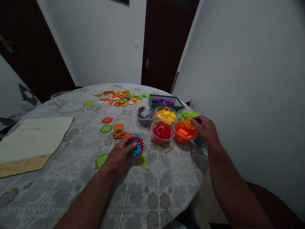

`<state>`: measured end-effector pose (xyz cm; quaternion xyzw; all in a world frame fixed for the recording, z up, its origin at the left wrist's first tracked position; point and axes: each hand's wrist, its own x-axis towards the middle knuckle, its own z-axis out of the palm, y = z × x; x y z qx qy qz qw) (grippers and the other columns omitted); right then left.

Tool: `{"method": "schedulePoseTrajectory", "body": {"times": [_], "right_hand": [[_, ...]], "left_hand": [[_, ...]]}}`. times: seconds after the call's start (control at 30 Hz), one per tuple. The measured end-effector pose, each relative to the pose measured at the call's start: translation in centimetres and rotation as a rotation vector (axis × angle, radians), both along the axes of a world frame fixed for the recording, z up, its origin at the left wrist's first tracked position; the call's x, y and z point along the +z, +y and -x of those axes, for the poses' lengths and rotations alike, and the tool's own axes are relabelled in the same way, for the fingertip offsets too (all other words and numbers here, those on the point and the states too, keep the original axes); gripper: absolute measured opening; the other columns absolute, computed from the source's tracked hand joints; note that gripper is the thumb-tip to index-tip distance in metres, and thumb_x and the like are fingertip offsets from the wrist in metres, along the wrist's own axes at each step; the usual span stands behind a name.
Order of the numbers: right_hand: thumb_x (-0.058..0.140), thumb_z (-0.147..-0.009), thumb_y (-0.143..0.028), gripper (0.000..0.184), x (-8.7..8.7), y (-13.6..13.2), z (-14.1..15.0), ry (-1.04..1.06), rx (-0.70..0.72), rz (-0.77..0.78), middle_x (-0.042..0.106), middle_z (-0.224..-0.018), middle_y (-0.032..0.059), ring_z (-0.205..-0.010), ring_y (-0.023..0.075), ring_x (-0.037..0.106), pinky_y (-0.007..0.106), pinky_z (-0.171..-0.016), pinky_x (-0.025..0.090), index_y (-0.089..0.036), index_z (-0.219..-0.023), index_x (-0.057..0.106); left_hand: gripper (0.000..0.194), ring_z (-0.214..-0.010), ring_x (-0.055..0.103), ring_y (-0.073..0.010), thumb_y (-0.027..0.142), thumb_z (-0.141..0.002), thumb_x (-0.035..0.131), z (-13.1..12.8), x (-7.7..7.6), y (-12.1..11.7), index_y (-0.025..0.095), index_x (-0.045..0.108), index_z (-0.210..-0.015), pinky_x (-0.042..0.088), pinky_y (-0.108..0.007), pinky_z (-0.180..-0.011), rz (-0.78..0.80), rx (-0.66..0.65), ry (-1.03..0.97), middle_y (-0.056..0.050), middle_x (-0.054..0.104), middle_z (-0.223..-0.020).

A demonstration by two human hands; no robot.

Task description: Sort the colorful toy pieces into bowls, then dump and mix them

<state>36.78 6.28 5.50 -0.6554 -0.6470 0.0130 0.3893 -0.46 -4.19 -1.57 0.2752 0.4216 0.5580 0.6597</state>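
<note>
Firstly, we list our left hand: closed in a pinch, thumb in front, holding a blue piece with a red piece right behind it, above the cloth. Next, our right hand: thumb and finger drawn nearly together at the rim of the orange tub. An orange piece shows at the fingertips; whether it is gripped or only touched, we cannot tell.

Near the left grip, we count:
- one green triangle, just below the held pieces;
- one green square, left of the hand, partly covered by it;
- one small stack, just beyond the fingers;
- one green frame and one orange square, beyond and to the left;
- one mixed heap, well beyond;
- one clear lid, far off to the left.

Near the right grip, we count:
- red pieces in a tub, to its left;
- yellow pieces, beyond and to the left;
- grey pieces, farther left;
- green pieces, just beyond the fingertips;
- purple pieces in a box, farthest back.
</note>
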Motion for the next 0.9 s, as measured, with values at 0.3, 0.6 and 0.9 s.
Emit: {"method": "schedulePoseTrajectory", "body": {"times": [0.3,0.6,0.9], "right_hand": [[0.055,-0.090,-0.036,0.032,-1.4,2.1,0.8,-0.161,0.035,-0.014,0.080,-0.110,0.0158,-0.097,0.0276,0.071,0.042,-0.096,0.054,-0.018,-0.100,0.081],[0.057,-0.100,-0.038,0.029,-0.9,-5.1,8.9,-0.002,0.356,-0.063,0.079,-0.108,0.0110,-0.095,0.0254,0.072,0.040,-0.092,0.055,-0.020,-0.108,0.078],[0.062,-0.101,-0.027,0.016,-3.4,-10.2,17.7,0.200,0.688,0.144,0.081,-0.100,0.0061,-0.085,0.0198,0.073,0.032,-0.079,0.054,-0.021,-0.108,0.076]], "left_hand": [[0.031,-0.076,0.077,-0.0185,0.017,-0.083,0.087,0.0,0.0,-0.2,0.017,0.068,-0.108,0.068,-0.033,-0.071,0.001,0.035,-0.015,-0.008,0.080,-0.096],[0.035,-0.080,0.077,-0.0199,0.018,-0.083,0.087,-0.3,0.1,-0.3,0.016,0.068,-0.113,0.069,-0.034,-0.069,0.005,-0.028,-0.041,-0.010,0.079,-0.101],[0.037,-0.086,0.076,-0.0205,0.028,-0.080,0.093,0.0,-0.4,-0.6,0.018,0.076,-0.112,0.070,-0.035,-0.074,-0.063,-0.105,0.014,-0.010,0.078,-0.106]]}}
